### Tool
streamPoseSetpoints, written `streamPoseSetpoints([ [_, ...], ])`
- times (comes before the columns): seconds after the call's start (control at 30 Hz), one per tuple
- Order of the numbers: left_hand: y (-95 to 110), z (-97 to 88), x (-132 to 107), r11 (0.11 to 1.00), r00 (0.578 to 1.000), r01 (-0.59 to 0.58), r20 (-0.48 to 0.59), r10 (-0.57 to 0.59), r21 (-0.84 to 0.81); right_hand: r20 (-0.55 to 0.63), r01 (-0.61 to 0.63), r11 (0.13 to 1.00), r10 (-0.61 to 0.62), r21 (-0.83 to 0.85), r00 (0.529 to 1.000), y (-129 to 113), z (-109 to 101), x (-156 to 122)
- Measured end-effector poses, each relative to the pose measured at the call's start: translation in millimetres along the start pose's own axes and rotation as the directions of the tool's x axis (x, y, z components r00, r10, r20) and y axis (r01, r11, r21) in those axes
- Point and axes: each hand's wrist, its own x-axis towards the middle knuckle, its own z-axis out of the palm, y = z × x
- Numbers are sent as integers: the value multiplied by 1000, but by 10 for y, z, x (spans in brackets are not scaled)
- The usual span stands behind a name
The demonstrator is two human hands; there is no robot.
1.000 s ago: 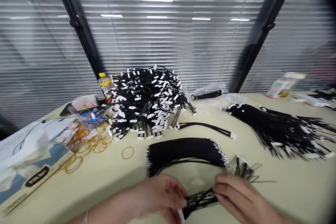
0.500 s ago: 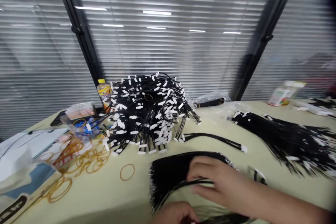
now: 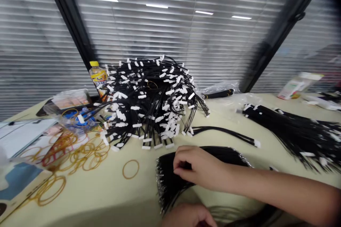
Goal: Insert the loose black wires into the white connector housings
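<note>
A thick bundle of thin black wires (image 3: 170, 170) with bare metal tips lies curved on the table in front of me. Over it my right hand (image 3: 197, 168) is closed, thumb and forefinger meeting near the bundle's left part; whatever sits in the pinch is hidden. At the bottom edge my left hand (image 3: 188, 216) has its fingers curled, and the frame cuts it off. What it holds cannot be made out. More black wires (image 3: 255, 218) show beside it, below my right forearm.
Behind stands a big heap of black cables with white connectors (image 3: 141, 95). One cable (image 3: 226, 131) lies apart. More cables (image 3: 287, 131) lie right. Rubber bands (image 3: 87, 154), a single rubber band (image 3: 130, 169), a drink bottle (image 3: 98, 78) and papers (image 3: 29, 134) are left and behind.
My right hand has shifted left along the wire bundle, and its fingers have closed from a looser grasp. My left hand has moved slightly right. The camera view has tilted down.
</note>
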Motion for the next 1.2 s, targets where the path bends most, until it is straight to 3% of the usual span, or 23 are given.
streamPoseSetpoints([
  [0.13,-66,32,-23,984,1000,-8,25,12,-177,8,-102,985,102,142,995,-59,-109,-34],
  [0.27,67,17,-195,959,999,-21,-29,14,-283,62,-160,934,148,320,987,-116,-336,-116],
  [0.33,196,-11,-307,906,989,-61,-150,-3,-420,28,-156,914,157,375,987,-161,-478,-184],
  [0.4,321,-52,-398,864,951,-160,-309,5,-478,-36,-147,911,173,384,984,-218,-600,-264],
  [0.5,426,-139,-466,831,926,-192,-376,-22,-522,-159,-94,962,137,256,978,-299,-675,-364],
  [0.57,422,-207,-475,807,921,-207,-389,-30,-552,-194,-39,990,65,137,979,-320,-635,-397],
  [0.63,380,-273,-470,781,913,-209,-403,-60,-589,-153,-30,997,42,75,987,-298,-542,-401],
  [0.8,279,-383,-454,737,909,-169,-393,-141,-654,63,-263,958,257,112,964,-104,-300,-336],
  [0.9,224,-416,-438,728,912,-155,-381,-155,-668,145,-312,934,289,177,946,0,-218,-300],
  [1.07,94,-457,-413,757,909,-106,-372,-190,-644,134,-353,908,330,225,934,61,-132,-278],
  [1.2,149,-440,-407,755,888,-110,-405,-217,-646,118,-376,896,358,235,926,33,-123,-274],
])
